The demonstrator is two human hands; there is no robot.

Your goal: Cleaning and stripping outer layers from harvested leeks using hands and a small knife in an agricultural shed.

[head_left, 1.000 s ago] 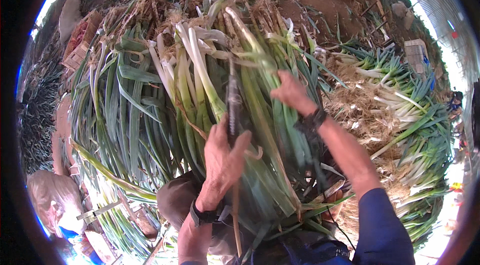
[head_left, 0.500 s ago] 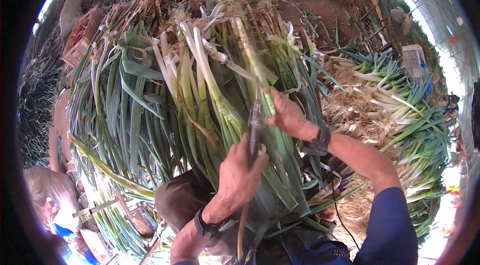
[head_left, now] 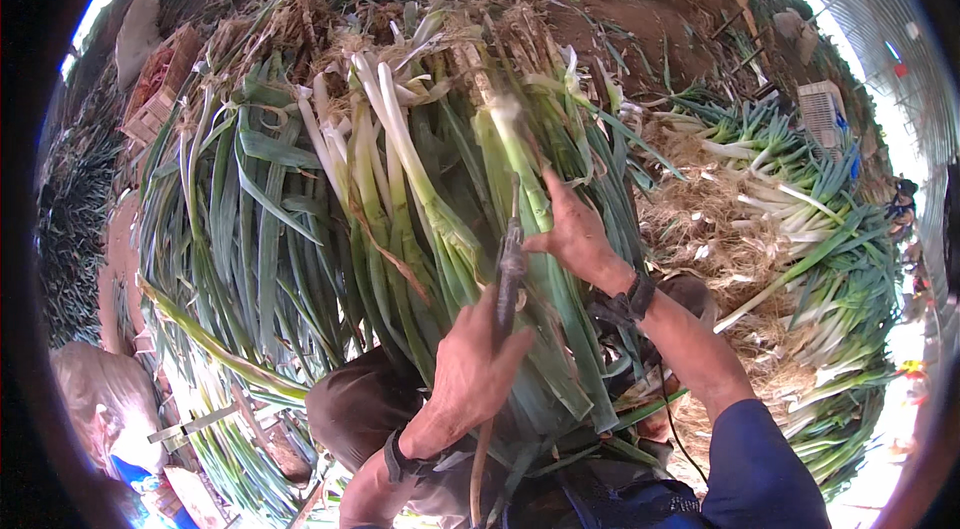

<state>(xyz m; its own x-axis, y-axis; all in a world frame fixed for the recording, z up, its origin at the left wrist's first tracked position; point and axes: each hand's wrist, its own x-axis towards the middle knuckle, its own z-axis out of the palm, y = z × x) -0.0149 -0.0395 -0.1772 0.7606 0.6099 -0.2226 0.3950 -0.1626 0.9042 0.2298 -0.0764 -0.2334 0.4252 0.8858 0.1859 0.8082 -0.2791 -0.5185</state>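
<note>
Looking down at the big heap of long green leeks with white stalks (head_left: 330, 219) piled across the lap, and everything else I'm placing against that heap. My left hand (head_left: 470, 374) is closing its fingers tight around a dark narrow tool with a thin wooden handle (head_left: 508, 274), blade pointing up along the stalks at the heap's near middle. My right hand (head_left: 575, 229) is pinching and pressing one pale green leek stalk (head_left: 520, 154) right next to that blade, fingers curled most of the way shut on it.

Compared with a second ago, the right hand is sitting lower and closer to me on the stalk, and the tool hand is further right, so both are now meeting on the same leek. My read: the work is narrowing to that single stalk rather than the whole bundle.

Packaging-wise: a wooden slatted crate (head_left: 155, 94) is sitting off the heap's far left edge with a pale sack (head_left: 135, 29) beyond it, and a white plastic crate with a blue patch (head_left: 825, 114) is lying far right, past a second pile of trimmed leeks (head_left: 800, 209). Can't make out any labels.
</note>
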